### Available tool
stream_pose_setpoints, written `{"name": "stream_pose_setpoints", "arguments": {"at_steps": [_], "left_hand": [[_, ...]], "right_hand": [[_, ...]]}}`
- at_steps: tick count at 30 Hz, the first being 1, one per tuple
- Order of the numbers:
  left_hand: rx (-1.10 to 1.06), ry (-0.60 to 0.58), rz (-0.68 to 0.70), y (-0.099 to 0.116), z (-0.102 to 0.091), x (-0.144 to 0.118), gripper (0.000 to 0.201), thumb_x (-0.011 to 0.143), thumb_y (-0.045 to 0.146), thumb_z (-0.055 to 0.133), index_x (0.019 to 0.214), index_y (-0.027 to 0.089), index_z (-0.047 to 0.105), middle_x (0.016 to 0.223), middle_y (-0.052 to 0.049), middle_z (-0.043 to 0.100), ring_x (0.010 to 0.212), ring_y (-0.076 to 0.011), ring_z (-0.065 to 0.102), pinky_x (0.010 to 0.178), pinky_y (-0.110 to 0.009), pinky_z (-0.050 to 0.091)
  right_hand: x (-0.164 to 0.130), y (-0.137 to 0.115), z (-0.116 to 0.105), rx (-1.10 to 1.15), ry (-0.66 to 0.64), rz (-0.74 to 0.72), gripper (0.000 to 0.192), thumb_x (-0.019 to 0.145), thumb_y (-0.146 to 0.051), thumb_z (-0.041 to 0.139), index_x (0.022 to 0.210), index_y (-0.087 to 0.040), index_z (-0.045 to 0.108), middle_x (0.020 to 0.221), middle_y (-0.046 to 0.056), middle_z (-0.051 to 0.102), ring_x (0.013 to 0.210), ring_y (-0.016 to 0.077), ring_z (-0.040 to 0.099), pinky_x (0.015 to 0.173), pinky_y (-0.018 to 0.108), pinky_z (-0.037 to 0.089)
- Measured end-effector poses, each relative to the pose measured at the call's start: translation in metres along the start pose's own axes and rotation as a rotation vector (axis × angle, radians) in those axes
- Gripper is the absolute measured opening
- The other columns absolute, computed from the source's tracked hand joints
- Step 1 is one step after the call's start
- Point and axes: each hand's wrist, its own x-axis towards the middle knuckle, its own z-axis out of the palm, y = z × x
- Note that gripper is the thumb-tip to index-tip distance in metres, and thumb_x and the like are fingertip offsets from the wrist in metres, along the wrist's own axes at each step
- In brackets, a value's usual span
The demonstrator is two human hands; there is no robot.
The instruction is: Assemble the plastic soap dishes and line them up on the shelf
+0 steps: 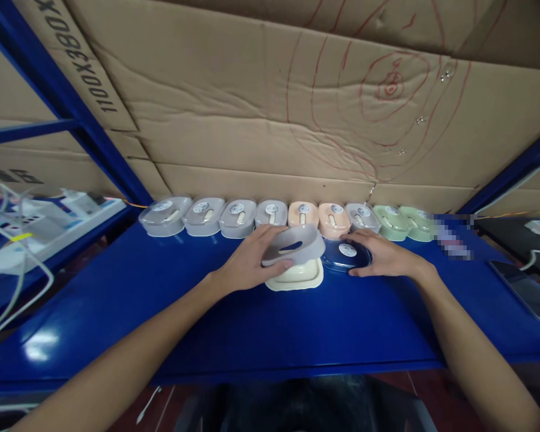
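My left hand (245,261) is closed on a grey rounded soap-box shell (312,245) with an oval hole in its floor. It holds the shell tilted over a cream-coloured base tray (299,279), which lies on the blue table; I cannot tell whether the two touch. Just right of these, a clear lid (335,259) with a round white label rests on the table. My right hand (384,252) grips the lid's right side, thumb at the near edge and fingers at the far edge.
Behind the hands stands a row of lidded boxes: several grey (202,217), two peach (303,217), two green (391,222). A cardboard wall (234,138) rises behind them. White power strips with cables (67,231) lie left; a phone-like dark slab (524,288) lies right.
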Motion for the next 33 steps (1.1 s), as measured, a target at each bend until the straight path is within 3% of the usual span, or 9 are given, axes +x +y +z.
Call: {"name": "stream_pose_setpoints", "arguments": {"at_steps": [4,9,25,33], "left_hand": [[0.237,-0.141,0.127,0.008,0.000,-0.001,0.080,0.094,0.063,0.070,0.158,0.020,0.047,0.142,-0.017,0.061,0.131,-0.0387,0.058,0.113,-0.057,0.049],[0.364,-0.208,0.187,0.009,0.003,0.000,0.085,0.091,0.063,0.075,0.157,0.020,0.046,0.140,-0.018,0.059,0.129,-0.0403,0.056,0.113,-0.058,0.048],[0.461,-0.257,0.210,0.008,0.010,-0.003,0.087,0.090,0.068,0.073,0.156,0.017,0.047,0.137,-0.020,0.061,0.130,-0.0440,0.056,0.113,-0.063,0.049],[0.425,-0.288,0.151,0.007,0.014,-0.005,0.087,0.089,0.068,0.074,0.156,0.018,0.050,0.141,-0.020,0.060,0.136,-0.0446,0.055,0.119,-0.063,0.044]], "right_hand": [[0.000,-0.001,0.000,-0.006,-0.008,-0.004,0.086,0.078,-0.059,0.089,0.152,-0.027,0.062,0.142,0.014,0.068,0.133,0.0422,0.064,0.114,0.062,0.053],[0.001,-0.001,-0.001,0.003,-0.010,0.000,0.085,0.077,-0.059,0.090,0.151,-0.027,0.062,0.141,0.014,0.069,0.132,0.0419,0.064,0.114,0.063,0.053],[0.001,-0.006,-0.004,0.006,-0.032,0.046,0.089,0.077,-0.062,0.089,0.152,-0.023,0.062,0.141,0.016,0.068,0.133,0.0427,0.064,0.116,0.061,0.051],[0.001,-0.009,-0.007,0.019,-0.008,0.038,0.084,0.078,-0.060,0.088,0.151,-0.026,0.064,0.142,0.014,0.070,0.132,0.0408,0.066,0.116,0.061,0.052]]}}
